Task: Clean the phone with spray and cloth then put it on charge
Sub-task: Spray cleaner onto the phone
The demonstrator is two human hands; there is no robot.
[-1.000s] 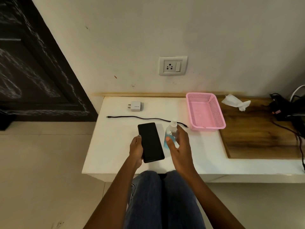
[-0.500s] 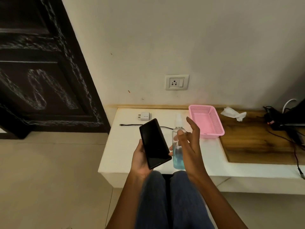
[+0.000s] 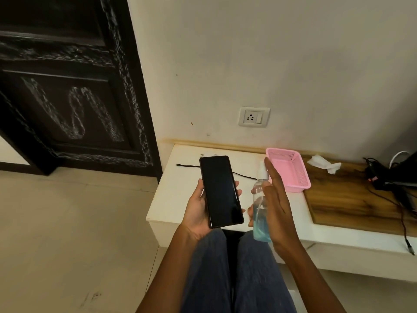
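I see the smartphone [image 3: 221, 192], a slim black slab with a glossy dark screen and rounded corners, held face up in my left hand [image 3: 198, 207], fingers curled round both long edges, above the white ledge's [image 3: 178, 195] front edge. My right hand [image 3: 274, 206] grips a clear plastic spray bottle [image 3: 259, 211], upright, blue liquid in its lower half, white nozzle on top, forefinger extended beside the nozzle. A thin black charging cable [image 3: 243, 175] lies along the ledge's rear, partly hidden behind the phone. A pink mesh plastic basket [image 3: 287, 169] sits at the white surface's right edge, touching a wood-grain board [image 3: 352, 204] that carries a crumpled white cloth [image 3: 325, 163]. A white wall socket [image 3: 253, 116] is set in matte plaster above; a dark carved door [image 3: 67, 98] stands at left.
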